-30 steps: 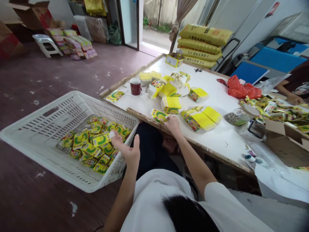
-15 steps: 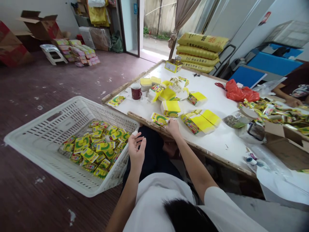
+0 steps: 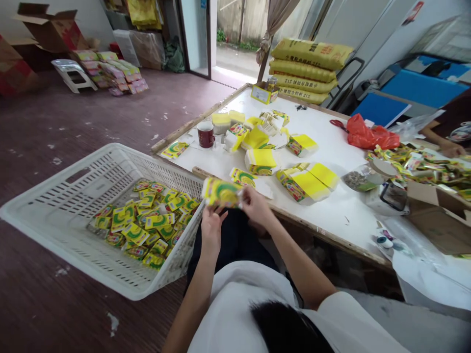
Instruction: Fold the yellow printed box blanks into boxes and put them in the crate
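A flat yellow-and-green printed packet (image 3: 222, 192), smeared by motion, is held up in front of the table's near edge. My right hand (image 3: 254, 206) pinches its right end between thumb and fingers. At the lower left edge, my left hand (image 3: 211, 225) has its fingers closed on it, partly hidden behind it. Another printed packet (image 3: 242, 177) lies on the table just beyond. To the left, a white plastic basket (image 3: 55, 196) holds a heap of similar small packets (image 3: 147, 223).
On the white table (image 3: 324, 220) stand yellow stacks of packets (image 3: 309, 181), a maroon mug (image 3: 205, 135) and a red plastic bag (image 3: 371, 133). An open cardboard box (image 3: 434, 220) sits at the right. A co-worker's hand (image 3: 452, 148) rests by a packet pile. Yellow sacks (image 3: 309, 73) are stacked beyond.
My right hand has lifted the packet from the table edge and brought it left to my left hand. My left hand's fingers, open before, are now closed on it.
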A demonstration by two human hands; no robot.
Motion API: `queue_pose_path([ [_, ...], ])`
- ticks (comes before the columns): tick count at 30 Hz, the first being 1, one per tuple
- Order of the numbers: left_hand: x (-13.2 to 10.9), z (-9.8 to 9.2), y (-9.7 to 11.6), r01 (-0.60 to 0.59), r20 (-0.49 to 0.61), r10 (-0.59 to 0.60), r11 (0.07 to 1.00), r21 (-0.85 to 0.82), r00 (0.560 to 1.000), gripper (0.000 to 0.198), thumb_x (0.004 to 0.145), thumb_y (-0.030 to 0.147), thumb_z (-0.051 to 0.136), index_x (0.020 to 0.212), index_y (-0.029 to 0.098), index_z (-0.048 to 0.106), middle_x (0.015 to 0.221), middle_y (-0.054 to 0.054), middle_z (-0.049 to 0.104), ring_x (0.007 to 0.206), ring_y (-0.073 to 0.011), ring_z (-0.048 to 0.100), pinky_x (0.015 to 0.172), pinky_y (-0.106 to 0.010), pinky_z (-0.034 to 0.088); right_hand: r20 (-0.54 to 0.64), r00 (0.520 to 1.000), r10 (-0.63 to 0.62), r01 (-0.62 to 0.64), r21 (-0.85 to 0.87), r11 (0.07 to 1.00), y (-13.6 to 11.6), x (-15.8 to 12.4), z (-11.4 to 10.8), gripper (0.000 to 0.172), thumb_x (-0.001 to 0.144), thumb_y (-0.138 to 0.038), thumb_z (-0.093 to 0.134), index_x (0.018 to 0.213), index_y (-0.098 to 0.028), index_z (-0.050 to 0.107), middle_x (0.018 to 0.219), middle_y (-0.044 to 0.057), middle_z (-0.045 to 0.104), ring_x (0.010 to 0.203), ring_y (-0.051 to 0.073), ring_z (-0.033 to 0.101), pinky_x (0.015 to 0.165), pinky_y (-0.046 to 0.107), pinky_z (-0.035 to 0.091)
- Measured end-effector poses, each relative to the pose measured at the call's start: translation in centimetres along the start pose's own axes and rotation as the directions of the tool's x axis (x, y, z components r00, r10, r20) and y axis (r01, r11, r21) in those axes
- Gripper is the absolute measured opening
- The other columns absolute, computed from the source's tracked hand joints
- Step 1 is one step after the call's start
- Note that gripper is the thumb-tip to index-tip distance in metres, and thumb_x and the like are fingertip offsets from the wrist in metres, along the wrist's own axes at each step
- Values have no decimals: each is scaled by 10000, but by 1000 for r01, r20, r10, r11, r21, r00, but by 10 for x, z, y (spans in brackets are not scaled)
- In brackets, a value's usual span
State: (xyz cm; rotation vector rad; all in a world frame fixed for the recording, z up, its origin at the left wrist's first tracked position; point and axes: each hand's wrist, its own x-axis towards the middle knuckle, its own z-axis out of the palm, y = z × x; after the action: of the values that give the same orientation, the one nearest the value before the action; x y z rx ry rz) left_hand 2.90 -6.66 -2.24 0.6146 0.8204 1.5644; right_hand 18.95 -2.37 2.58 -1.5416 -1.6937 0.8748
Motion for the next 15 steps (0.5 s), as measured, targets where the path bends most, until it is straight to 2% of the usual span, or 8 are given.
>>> queue_pose_path([
  [2,-1,3,4,-9,-29,7,997,-76,1000,590,760,666,705,1140,217,658,1203,-111,690,1140,-272,638,949,-393,524,167,984,-55,36,112,993,-10,-22,25,170,704,-228,607,809,-242,475,679,-65,540,599,133,498,588,248,409],
  [5,-3,5,14,-11,-65,1,987,-158,998,552,793,691,625,1037,199,676,1002,-89,715,1001,-255,671,898,-387,544,244,965,-96,36,242,970,-20,-45,51,161,724,-243,581,804,-241,441,717,-58,534,609,116,474,579,238,407],
  [8,-3,7,25,-50,-97,27,968,-247,995,449,794,644,646,886,205,627,763,-13,614,746,-175,631,751,-314,556,260,958,-119,8,389,921,-25,-58,60,246,766,-322,644,864,-244,432,768,-55,524,648,112,470,611,241,411],
  [11,-3,8,30,-51,-165,3,955,-291,986,477,757,658,694,785,205,550,653,40,498,579,-111,519,601,-236,503,306,946,-105,-88,557,826,-28,-65,63,444,710,-405,796,958,-246,464,797,-60,522,670,111,466,619,240,399],
  [13,-3,7,30,-41,-231,-30,954,-296,972,513,708,663,751,763,203,531,637,58,476,538,-84,476,546,-198,462,329,941,-80,-133,576,807,-28,-68,67,570,648,-420,865,1032,-251,480,819,-59,535,676,114,469,613,241,388],
  [15,-2,7,27,-31,-273,-47,962,-273,961,515,703,664,762,763,205,537,638,64,483,530,-77,472,526,-184,445,334,941,-63,-139,546,826,-27,-69,70,628,609,-422,896,1067,-253,500,811,-63,532,665,115,454,604,244,373],
])
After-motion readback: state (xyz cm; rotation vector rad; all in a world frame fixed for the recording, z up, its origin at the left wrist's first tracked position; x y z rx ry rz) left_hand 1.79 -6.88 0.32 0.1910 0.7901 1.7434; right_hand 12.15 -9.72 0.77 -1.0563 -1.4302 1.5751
